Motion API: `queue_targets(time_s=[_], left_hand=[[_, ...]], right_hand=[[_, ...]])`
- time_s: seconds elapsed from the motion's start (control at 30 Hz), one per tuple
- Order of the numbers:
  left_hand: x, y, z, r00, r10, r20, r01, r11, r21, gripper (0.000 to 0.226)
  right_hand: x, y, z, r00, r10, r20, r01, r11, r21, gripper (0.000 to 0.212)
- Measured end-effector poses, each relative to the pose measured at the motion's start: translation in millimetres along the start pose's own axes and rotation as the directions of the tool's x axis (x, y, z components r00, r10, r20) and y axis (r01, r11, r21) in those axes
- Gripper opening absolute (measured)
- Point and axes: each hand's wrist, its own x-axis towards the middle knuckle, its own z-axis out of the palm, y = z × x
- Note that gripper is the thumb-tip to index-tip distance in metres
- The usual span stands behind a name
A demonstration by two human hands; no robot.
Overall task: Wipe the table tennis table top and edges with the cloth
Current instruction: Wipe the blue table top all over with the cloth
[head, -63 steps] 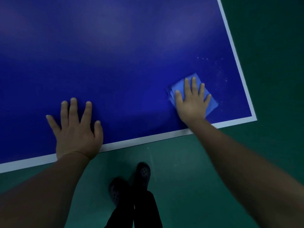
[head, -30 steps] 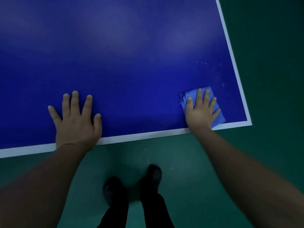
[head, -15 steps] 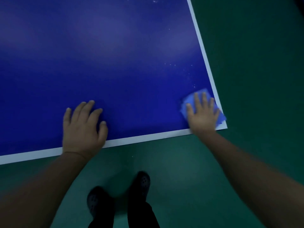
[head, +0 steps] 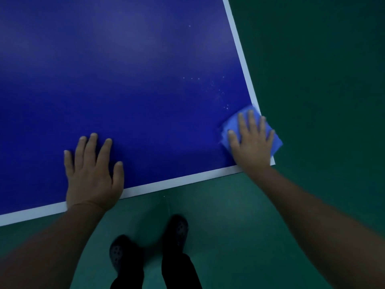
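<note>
Left hand [head: 91, 174] lies flat on the blue table tennis table [head: 129, 84], fingers spread, heel on the white edge line. White specks [head: 218, 90] dot the top further right. Right hand [head: 253, 142], fingers splayed, presses the blue cloth [head: 276, 140] at the near right corner, cloth overhanging the side edge. Below, dark shoes [head: 177, 230] on green floor [head: 312, 80].

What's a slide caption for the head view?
Right hand presses blue cloth over the table corner; left hand braces flat near the edge.
</note>
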Motion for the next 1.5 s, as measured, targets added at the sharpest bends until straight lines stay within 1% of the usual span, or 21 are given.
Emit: queue_targets(time_s=[0.07,0.1,0.13,0.2,0.27,0.3,0.4,0.47,0.53,0.6,0.67,0.8,0.9,0.97,1.07,1.17,1.23,1.27,1.33,1.43,1.5], left_hand=[[0,0,1,1.000,0.006,0.000,-0.006,1.000,0.004,0.067],[0,-1,1,1.000,0.008,0.000,-0.008,1.000,0.001,0.068],[1,-1,1,1.000,0.007,-0.001,-0.007,1.000,0.000,0.068],[2,-1,1,1.000,0.006,0.002,-0.006,1.000,0.012,0.069],[2,-1,1,1.000,0.006,0.006,-0.006,1.000,0.026,0.070],[2,0,1,1.000,0.004,0.010,-0.005,1.000,0.029,0.070],[3,1,-1,1.000,-0.012,0.023,0.011,0.999,0.032,0.070],[2,1,-1,1.000,-0.010,0.027,0.009,0.999,0.030,0.069],[2,1,-1,1.000,-0.002,0.027,0.001,0.999,0.032,0.068],[3,1,-1,1.000,0.002,0.021,-0.002,0.999,0.033,0.068],[3,1,0,1.000,0.003,0.015,-0.003,0.999,0.037,0.067],[4,1,2,0.999,0.033,-0.031,-0.031,0.999,0.043,0.065],[3,2,3,0.998,0.042,-0.045,-0.040,0.998,0.052,0.065],[4,1,2,0.999,0.031,-0.018,-0.030,0.998,0.059,0.066],[3,1,0,1.000,0.023,0.002,-0.023,0.998,0.055,0.066],[4,2,-1,1.000,0.027,0.002,-0.027,0.999,0.041,0.067],[3,1,-1,1.000,0.029,-0.002,-0.029,0.999,0.038,0.066],[3,0,-1,1.000,0.028,-0.003,-0.028,0.999,0.037,0.066],[3,1,0,1.000,0.028,0.002,-0.028,0.999,0.043,0.065],[3,0,1,1.000,0.030,0.003,-0.030,0.999,0.041,0.066],[3,-1,1,0.999,0.035,0.002,-0.035,0.998,0.050,0.066]], right_hand=[[0,-14,-1,0.971,0.240,-0.003,-0.239,0.969,0.068,0.072],[-9,-32,1,0.966,0.260,-0.008,-0.259,0.963,0.072,0.073],[-23,-51,3,0.980,0.201,-0.016,-0.199,0.977,0.077,0.072],[-57,-77,13,0.994,-0.114,0.003,0.113,0.993,0.040,0.068],[-70,-68,19,0.921,-0.387,0.054,0.389,0.921,-0.027,0.067],[-61,-52,19,0.910,-0.412,0.046,0.414,0.910,-0.029,0.066],[-22,1,8,0.992,-0.129,-0.001,0.129,0.991,-0.037,0.070],[-12,20,2,0.998,0.045,0.032,-0.045,0.999,-0.006,0.074],[-16,10,1,0.998,0.065,0.019,-0.065,0.998,0.004,0.075],[-27,-22,5,0.998,-0.055,0.020,0.055,0.998,-0.010,0.071],[-38,-69,13,0.965,-0.262,0.015,0.263,0.964,-0.028,0.067],[-35,-179,19,0.805,-0.593,0.006,0.593,0.805,0.023,0.065],[-1,-202,17,0.722,-0.692,-0.006,0.692,0.721,0.034,0.064],[36,-173,18,0.792,-0.609,-0.033,0.610,0.793,0.008,0.064],[93,-96,4,0.968,-0.235,-0.087,0.233,0.972,-0.042,0.067],[119,-41,-16,0.996,0.089,0.028,-0.090,0.995,0.035,0.070],[103,-53,-13,0.986,0.167,0.000,-0.166,0.983,0.072,0.074],[88,-70,-9,0.991,0.130,-0.027,-0.128,0.989,0.071,0.076],[42,-110,2,0.993,-0.113,-0.042,0.115,0.993,0.036,0.073],[-14,-132,9,0.836,-0.548,0.032,0.549,0.836,-0.019,0.065],[10,-111,5,0.761,-0.645,0.064,0.646,0.763,0.003,0.065]])
